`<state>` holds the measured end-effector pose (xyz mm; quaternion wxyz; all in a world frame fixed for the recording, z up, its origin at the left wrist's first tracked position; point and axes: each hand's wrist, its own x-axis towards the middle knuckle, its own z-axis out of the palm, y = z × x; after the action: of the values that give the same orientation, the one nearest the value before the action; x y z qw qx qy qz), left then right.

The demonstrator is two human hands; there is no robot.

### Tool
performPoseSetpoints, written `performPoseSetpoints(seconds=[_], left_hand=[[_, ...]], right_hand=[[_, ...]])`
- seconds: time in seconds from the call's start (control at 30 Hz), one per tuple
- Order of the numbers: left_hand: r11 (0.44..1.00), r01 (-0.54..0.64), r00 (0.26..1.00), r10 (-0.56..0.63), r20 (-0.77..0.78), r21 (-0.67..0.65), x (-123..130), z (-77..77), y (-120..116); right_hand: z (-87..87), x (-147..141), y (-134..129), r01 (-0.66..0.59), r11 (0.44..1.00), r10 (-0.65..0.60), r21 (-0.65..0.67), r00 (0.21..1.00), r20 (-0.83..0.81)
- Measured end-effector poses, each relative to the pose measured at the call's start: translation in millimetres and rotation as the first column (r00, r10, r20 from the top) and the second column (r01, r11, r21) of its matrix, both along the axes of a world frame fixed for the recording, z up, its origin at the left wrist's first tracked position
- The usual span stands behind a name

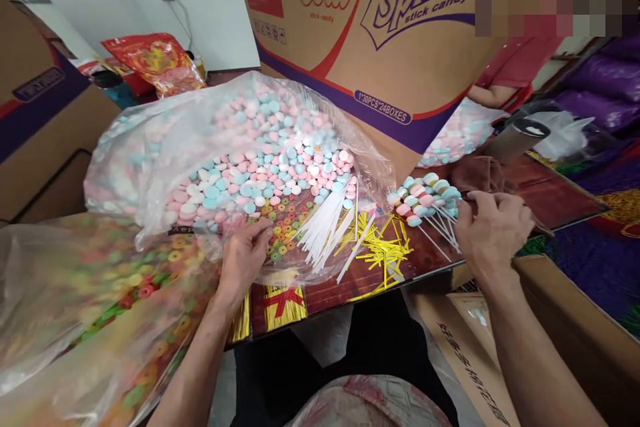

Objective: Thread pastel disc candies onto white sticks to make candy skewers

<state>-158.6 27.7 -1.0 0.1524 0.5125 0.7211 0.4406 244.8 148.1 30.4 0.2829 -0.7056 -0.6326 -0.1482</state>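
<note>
My left hand (243, 252) is closed, fingers bent and pressed together, at the left edge of loose gummy rings (287, 235); anything inside it is hidden. Beyond it, pink, blue and white marshmallows (260, 177) spill from a clear plastic bag (240, 90). My right hand (493, 230) curls its fingers at the right edge of a pile of marshmallow skewers (425, 197). The fingertips meet the pile, but what they hold cannot be made out. Between my hands lie a fan of white sticks (325, 230) and scattered yellow twist ties (385, 247).
A tall printed carton (325, 53) stands behind the marshmallows. At lower left, a clear bag of gummy rings (135, 327) bulges upward. A grey cup (520, 137) and a brown cloth (477, 177) sit beyond my right hand. An open carton (565, 307) stands below the table edge. Another person (525, 63) sits at upper right.
</note>
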Motion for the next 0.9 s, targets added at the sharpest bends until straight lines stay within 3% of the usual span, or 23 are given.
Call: performPoseSetpoints(seconds=[0.07, 0.13, 0.2, 0.3, 0.4, 0.5, 0.57, 0.73, 0.9], left_hand=[[0.999, 0.021, 0.996, -0.024, -0.083, -0.027, 3, 2.0, 7], [0.998, 0.035, 0.991, -0.041, -0.125, -0.054, 7, 4.0, 18], [0.995, 0.055, 0.983, -0.068, -0.171, -0.078, 10, 6.3, 32], [0.994, 0.064, 0.948, -0.088, -0.307, -0.086, 14, 10.8, 57], [0.991, 0.061, 0.899, -0.107, -0.424, -0.122, 17, 15.2, 84], [0.977, 0.058, 0.853, -0.156, -0.499, -0.206, 24, 17.4, 107], [0.963, 0.044, 0.828, -0.184, -0.530, -0.266, 30, 17.6, 116], [0.962, -0.006, 0.836, -0.144, -0.529, -0.272, 34, 13.7, 119], [0.987, 0.028, 0.933, -0.082, -0.350, -0.155, 18, 4.2, 101]], right_hand=[[-0.1, -29, -15, -0.126, 0.985, 0.127, 0.121, 0.992, -0.003], [-3.4, -67, -28, -0.426, 0.905, 0.425, 0.016, 0.898, -0.117], [-8.5, -108, -34, -0.583, 0.802, 0.551, -0.127, 0.806, -0.217], [-14.0, -167, -36, -0.546, 0.760, 0.512, -0.351, 0.837, -0.195], [-17.4, -206, -35, -0.460, 0.756, 0.439, -0.465, 0.884, -0.160], [-23.8, -216, -32, -0.472, 0.757, 0.389, -0.452, 0.881, -0.270], [-30.0, -211, -29, -0.526, 0.759, 0.363, -0.384, 0.831, -0.421], [-42.3, -193, -22, -0.625, 0.763, 0.321, -0.166, 0.589, -0.742], [-48.0, -187, -27, -0.624, 0.781, 0.310, -0.016, 0.410, -0.858]])
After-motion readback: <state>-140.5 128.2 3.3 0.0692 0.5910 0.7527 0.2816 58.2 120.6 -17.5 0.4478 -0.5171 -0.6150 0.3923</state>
